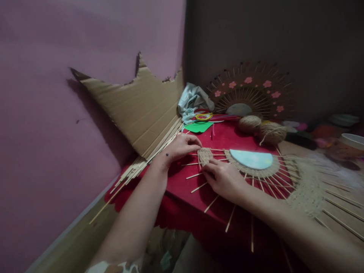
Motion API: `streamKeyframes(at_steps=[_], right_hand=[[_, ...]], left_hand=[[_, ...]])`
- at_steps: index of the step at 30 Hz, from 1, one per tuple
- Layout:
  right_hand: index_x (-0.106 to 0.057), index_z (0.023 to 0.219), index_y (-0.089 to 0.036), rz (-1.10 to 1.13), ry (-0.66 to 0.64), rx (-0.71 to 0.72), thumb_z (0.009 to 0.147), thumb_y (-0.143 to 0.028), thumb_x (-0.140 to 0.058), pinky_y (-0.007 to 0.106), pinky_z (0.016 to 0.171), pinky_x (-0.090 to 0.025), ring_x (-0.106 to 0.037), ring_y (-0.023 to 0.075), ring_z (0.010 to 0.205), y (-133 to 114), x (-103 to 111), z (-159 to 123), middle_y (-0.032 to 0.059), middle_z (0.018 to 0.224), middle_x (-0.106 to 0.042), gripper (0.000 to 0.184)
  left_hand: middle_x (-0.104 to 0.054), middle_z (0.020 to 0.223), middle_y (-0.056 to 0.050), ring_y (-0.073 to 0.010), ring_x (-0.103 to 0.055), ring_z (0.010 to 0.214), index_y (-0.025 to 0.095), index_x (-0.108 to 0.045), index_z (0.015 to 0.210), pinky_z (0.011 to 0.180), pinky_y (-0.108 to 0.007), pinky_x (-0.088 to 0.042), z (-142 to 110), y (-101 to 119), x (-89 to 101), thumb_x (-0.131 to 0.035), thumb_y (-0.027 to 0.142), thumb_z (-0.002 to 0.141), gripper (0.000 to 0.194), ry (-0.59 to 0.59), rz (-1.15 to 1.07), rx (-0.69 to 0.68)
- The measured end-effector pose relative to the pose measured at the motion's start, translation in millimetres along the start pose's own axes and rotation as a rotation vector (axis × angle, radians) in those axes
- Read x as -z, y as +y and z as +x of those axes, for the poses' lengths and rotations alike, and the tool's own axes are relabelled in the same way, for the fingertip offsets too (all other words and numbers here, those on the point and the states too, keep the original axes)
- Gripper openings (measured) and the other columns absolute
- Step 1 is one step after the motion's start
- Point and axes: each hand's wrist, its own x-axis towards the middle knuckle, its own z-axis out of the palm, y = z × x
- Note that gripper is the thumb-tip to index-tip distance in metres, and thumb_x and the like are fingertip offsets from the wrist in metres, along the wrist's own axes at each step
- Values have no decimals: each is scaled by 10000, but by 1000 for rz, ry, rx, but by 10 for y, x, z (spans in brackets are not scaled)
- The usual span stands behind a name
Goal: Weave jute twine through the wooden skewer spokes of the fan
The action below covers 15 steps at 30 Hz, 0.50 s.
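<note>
A half-round fan of thin sticks and woven twine lies on the red cloth, with a pale blue half-disc at its centre. Beige twine weaving covers several sticks at its left end. At the upper left edge of this weaving, my left hand has its fingers closed on the work. My right hand pinches at the weaving's lower edge, apparently on the twine; its fingertips partly hide the strand. Bare sticks fan out below my right hand. A wider woven band curves along the right side.
Cut cardboard leans on the pink wall, with loose sticks at its base. Behind the work are green paper, crumpled cloth, twine balls and a flowered fan. A tub stands right.
</note>
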Motion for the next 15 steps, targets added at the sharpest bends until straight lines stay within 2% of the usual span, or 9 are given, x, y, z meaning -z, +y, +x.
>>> streamKeyframes(at_steps=[2, 5, 10, 15], right_hand=[[-668, 851, -173, 12, 10, 9, 852, -199, -467, 277, 656, -377, -591, 166, 739, 7, -2, -11, 57, 876, -634, 203], [-671, 843, -171, 62, 37, 32, 850, -190, -468, 279, 671, -392, -594, 166, 745, 23, -2, -17, 60, 871, -638, 204], [-646, 785, -158, 266, 97, 52, 831, -165, -479, 274, 699, -414, -593, 157, 746, 61, 11, 7, 60, 811, -644, 174], [-617, 768, -148, 452, 116, 35, 802, -173, -511, 263, 656, -403, -563, 141, 689, 59, 56, 40, 51, 750, -639, 115]], left_hand=[[-680, 771, -10, -118, -600, 720, 145, -695, 824, 706, -239, -462, -99, 18, -43, -565, 135, 749, 150, 7, 43, -4], [-665, 829, -18, -140, -597, 807, 173, -693, 823, 788, -276, -464, -273, 25, -132, -568, 81, 763, 167, 54, 236, -54], [-618, 949, -54, -179, -545, 939, 181, -671, 937, 860, -332, -447, -525, 88, -258, -567, 111, 823, 169, 73, 431, -148], [-614, 946, -56, -201, -529, 911, 172, -645, 949, 832, -360, -441, -616, 144, -384, -568, 188, 850, 127, 119, 537, -173]])
